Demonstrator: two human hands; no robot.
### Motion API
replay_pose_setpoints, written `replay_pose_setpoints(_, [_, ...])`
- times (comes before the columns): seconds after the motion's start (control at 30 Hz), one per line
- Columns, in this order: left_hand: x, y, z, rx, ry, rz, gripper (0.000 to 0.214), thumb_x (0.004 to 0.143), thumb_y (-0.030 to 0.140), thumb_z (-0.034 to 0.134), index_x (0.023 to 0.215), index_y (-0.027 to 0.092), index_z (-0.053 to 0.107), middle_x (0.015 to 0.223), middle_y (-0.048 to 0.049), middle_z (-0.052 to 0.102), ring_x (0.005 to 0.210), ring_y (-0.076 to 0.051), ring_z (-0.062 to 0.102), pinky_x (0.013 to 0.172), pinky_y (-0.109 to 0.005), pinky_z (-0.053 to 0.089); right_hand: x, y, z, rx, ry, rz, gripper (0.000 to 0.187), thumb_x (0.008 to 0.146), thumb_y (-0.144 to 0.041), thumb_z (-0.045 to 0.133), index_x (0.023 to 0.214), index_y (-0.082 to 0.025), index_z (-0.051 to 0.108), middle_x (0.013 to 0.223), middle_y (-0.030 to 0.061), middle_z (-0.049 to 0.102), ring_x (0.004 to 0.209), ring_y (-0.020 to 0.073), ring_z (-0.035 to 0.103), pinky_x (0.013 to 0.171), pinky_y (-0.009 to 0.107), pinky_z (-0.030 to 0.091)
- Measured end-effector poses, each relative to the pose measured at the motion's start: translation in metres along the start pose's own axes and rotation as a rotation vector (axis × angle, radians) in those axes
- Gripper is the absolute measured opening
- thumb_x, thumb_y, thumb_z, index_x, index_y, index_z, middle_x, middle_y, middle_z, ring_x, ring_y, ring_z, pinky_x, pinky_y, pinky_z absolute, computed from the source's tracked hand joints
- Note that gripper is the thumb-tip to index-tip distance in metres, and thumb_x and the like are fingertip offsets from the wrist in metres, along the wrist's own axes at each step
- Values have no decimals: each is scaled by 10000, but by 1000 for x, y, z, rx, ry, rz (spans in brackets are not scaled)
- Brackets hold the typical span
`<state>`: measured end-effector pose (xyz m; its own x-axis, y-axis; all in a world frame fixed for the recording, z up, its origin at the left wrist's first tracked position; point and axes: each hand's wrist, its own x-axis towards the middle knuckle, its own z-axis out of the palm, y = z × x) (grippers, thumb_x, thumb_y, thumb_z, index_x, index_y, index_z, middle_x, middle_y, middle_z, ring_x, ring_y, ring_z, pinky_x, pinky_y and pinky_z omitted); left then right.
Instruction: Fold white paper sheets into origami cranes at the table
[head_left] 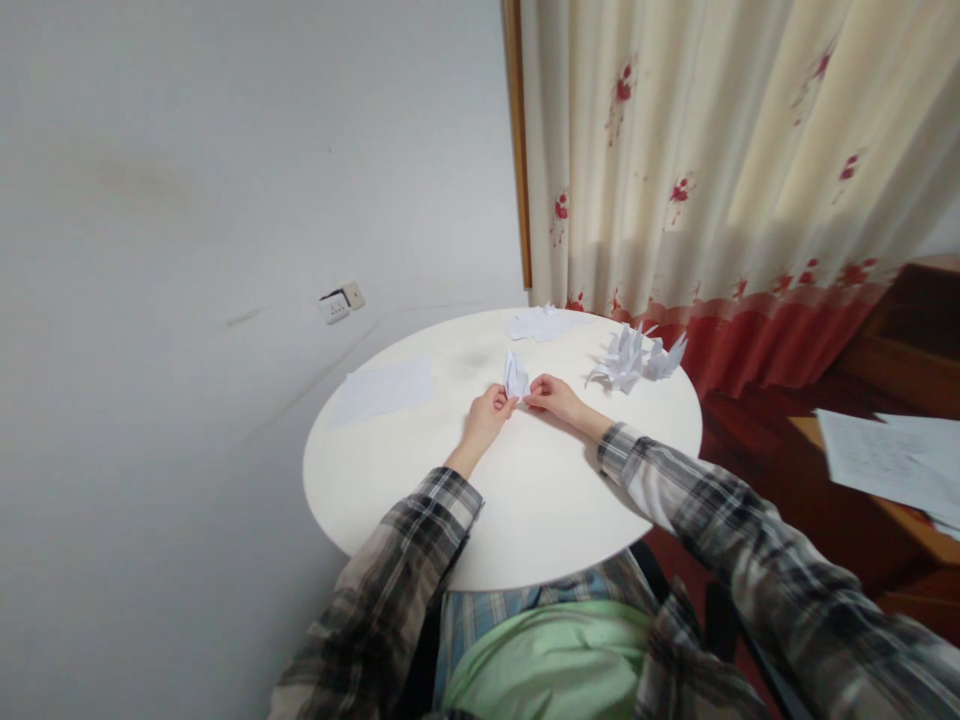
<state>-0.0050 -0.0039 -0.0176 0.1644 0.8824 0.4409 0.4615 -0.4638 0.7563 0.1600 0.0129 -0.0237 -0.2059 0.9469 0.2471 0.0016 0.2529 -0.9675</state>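
A small piece of folded white paper (515,374) stands up between my two hands, above the middle of the round white table. My left hand (490,408) pinches its lower left corner, fingers curled. On the other side, my right hand (553,395) grips the lower right edge between thumb and fingertips. The paper has several creases and narrows toward its top. Exactly how its layers are folded is too small to make out.
Flat white sheets (386,390) lie at the left of the table (420,480), and more paper (541,323) at its far edge. Several folded paper pieces (626,360) are heaped at the right. A wall with a socket (334,307) is on the left, a curtain (720,150) behind.
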Motion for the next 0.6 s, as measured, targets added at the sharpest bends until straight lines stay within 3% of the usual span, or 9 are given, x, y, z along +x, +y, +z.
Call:
replay_pose_setpoints(0.17, [-1,-2,0,10,-10,-9,180,730,343,536,686,189,454,569,32,550,521,-104,546,486,-201,387,-2,-2,1,39,20,-6,340,548,-325,707,729,-169,465,537,-41,565,491,98,554,496,219,426])
replay_pose_setpoints(0.37, [-2,2,0,2,-28,-29,207,718,363,546,668,186,451,570,22,567,506,-106,540,479,-207,389,-3,-4,1,16,-47,-36,321,563,-380,691,662,-161,478,527,-35,557,485,93,548,494,217,413])
replay_pose_setpoints(0.6, [-5,8,2,-63,-96,57,203,690,338,589,786,176,513,634,15,580,572,-100,541,539,-206,418,-2,-3,-1,-13,5,-53,266,590,-347,658,644,-159,478,520,-37,540,459,77,519,480,208,401])
